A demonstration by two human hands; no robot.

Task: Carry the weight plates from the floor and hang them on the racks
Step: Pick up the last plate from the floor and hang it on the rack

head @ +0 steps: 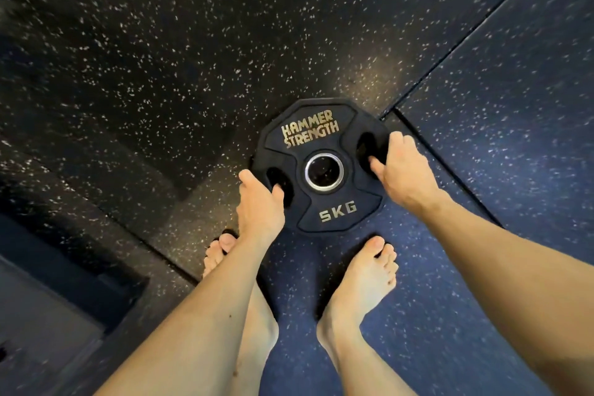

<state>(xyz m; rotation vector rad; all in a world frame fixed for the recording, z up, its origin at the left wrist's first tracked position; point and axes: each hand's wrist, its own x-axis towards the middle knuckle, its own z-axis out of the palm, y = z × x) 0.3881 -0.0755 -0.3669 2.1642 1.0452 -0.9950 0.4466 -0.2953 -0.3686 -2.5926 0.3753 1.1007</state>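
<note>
A black weight plate (323,164) is lying flat on the floor, straddling the seam where the black speckled mat (160,58) is meeting the blue speckled mat (498,106), just ahead of the person's bare feet. Its upper face is carrying the raised gold lettering "HAMMER STRENGTH" near the far edge and "5 KG" near the edge closest to the feet, both reading clearly; a shiny metal ring is lining the centre hole. The left hand (258,206) is gripping the plate's near-left side, its thumb dipping into the left grip slot while the remaining fingers are wrapping over the outer rim and going out of sight beneath it. The right hand (401,167) is gripping the right side in the same way, thumb hooking into the right slot and the other fingers curling over the rim, their tips hidden under the plate. Whether the plate is already lifting off the mats is hard to tell from this angle. The left foot (221,251) is partly covered by the left forearm, only its toes and a strip of its side showing, while the right foot (363,280) is showing almost whole. At the lower left, a dark stepped shape (64,283) is blurring into shadow and being cut off by the frame edge; what it is cannot be made out.
</note>
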